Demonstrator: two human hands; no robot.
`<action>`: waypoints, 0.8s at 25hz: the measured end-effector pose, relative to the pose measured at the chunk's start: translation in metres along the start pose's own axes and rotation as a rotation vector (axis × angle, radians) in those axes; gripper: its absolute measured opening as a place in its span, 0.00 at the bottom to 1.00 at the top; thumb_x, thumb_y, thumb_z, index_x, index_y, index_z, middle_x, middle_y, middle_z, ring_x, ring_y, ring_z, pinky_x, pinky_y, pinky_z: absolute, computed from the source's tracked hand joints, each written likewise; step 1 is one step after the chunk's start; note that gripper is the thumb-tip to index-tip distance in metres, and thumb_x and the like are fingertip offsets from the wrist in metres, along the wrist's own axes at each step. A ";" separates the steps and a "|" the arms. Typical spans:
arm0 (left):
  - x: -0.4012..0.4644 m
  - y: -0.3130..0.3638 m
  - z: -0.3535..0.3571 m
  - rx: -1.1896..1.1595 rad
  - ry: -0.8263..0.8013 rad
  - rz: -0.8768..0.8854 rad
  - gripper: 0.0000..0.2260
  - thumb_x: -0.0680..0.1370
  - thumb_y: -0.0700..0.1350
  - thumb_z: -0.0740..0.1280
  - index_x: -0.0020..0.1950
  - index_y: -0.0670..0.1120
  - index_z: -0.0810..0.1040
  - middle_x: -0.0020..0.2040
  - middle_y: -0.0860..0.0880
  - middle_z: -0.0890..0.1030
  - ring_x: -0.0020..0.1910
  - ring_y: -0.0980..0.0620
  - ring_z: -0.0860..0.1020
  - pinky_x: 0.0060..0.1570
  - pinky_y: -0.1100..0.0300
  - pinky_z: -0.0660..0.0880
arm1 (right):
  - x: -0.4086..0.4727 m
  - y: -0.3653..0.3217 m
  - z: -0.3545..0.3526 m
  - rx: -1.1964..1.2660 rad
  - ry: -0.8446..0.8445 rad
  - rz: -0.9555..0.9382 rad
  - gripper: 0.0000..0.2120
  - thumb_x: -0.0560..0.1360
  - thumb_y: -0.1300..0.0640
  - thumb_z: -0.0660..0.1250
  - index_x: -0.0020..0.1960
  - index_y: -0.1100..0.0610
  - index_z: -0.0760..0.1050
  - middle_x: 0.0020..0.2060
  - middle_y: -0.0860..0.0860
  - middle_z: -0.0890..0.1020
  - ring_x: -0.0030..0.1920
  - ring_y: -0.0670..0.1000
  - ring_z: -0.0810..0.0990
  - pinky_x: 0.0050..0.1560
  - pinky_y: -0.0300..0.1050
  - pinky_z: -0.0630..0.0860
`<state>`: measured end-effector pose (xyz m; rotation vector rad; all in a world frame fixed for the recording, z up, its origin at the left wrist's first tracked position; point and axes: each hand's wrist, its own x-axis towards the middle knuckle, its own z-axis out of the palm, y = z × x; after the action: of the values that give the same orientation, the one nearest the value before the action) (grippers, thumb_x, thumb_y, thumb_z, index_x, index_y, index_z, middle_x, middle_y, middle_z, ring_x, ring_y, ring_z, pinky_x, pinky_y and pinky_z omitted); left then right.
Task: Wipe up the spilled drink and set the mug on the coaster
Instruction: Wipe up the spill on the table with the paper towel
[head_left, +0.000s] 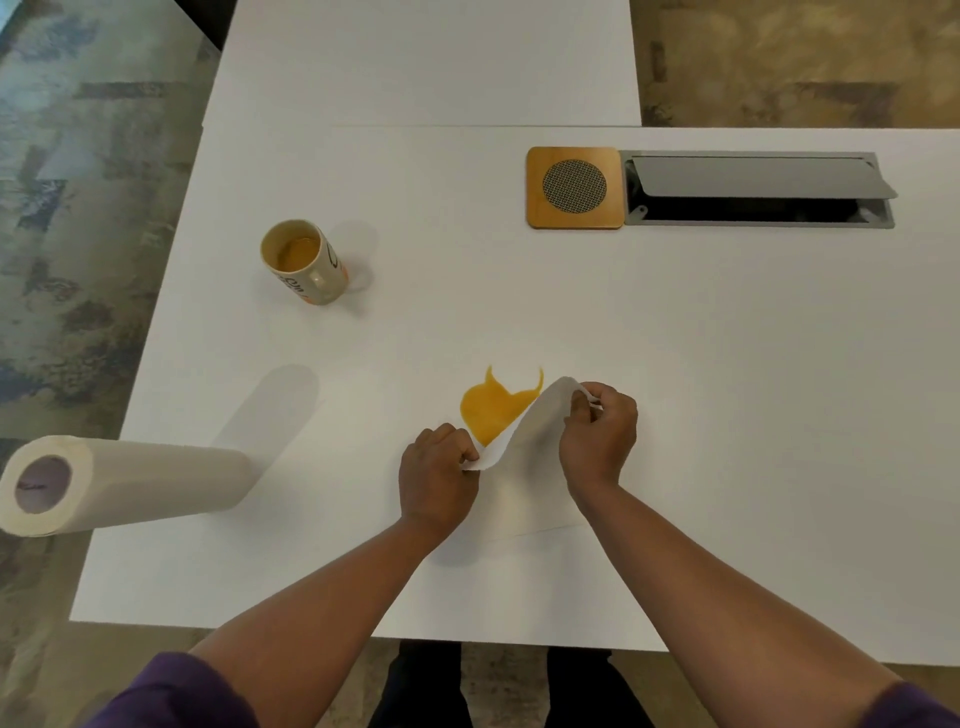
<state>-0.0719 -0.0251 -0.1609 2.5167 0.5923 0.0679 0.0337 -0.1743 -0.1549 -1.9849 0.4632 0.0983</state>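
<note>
An orange puddle of spilled drink (491, 410) lies on the white table (727, 364), near its front. A white paper towel sheet (530, 441) arches up just in front of and to the right of the puddle. My left hand (436, 475) pinches its near left corner and my right hand (597, 434) pinches its raised far corner. The cream mug (306, 267) with orange print stands upright at the left, with some orange drink inside. The square wooden coaster (575, 187) with a round mesh centre lies at the back right, with nothing on it.
A paper towel roll (124, 483) stands at the table's left front edge. A metal cable hatch (758, 189) with its lid raised sits right next to the coaster. A second white table (431, 57) adjoins at the back.
</note>
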 end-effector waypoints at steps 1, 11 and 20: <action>0.002 0.000 0.001 0.001 0.007 -0.009 0.17 0.63 0.33 0.76 0.33 0.49 0.71 0.32 0.53 0.75 0.33 0.50 0.67 0.32 0.62 0.58 | -0.003 0.000 0.002 0.049 -0.015 -0.019 0.10 0.80 0.61 0.64 0.60 0.52 0.76 0.59 0.50 0.75 0.55 0.50 0.80 0.58 0.51 0.79; 0.003 -0.004 0.013 -0.049 -0.016 -0.103 0.15 0.63 0.32 0.74 0.37 0.50 0.76 0.36 0.54 0.78 0.36 0.53 0.69 0.37 0.58 0.64 | -0.049 0.042 0.027 -0.560 -0.234 -0.369 0.40 0.81 0.39 0.48 0.80 0.61 0.36 0.81 0.57 0.39 0.81 0.53 0.38 0.78 0.51 0.45; 0.002 0.001 0.008 -0.022 0.024 -0.120 0.22 0.73 0.49 0.77 0.35 0.53 0.63 0.32 0.58 0.65 0.33 0.52 0.66 0.37 0.57 0.64 | -0.040 0.033 0.043 -0.837 -0.246 -0.357 0.43 0.81 0.34 0.49 0.81 0.63 0.40 0.81 0.60 0.46 0.81 0.56 0.44 0.79 0.56 0.48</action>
<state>-0.0684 -0.0290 -0.1679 2.4561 0.7471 0.0601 -0.0091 -0.1379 -0.1913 -2.7906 -0.1399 0.3507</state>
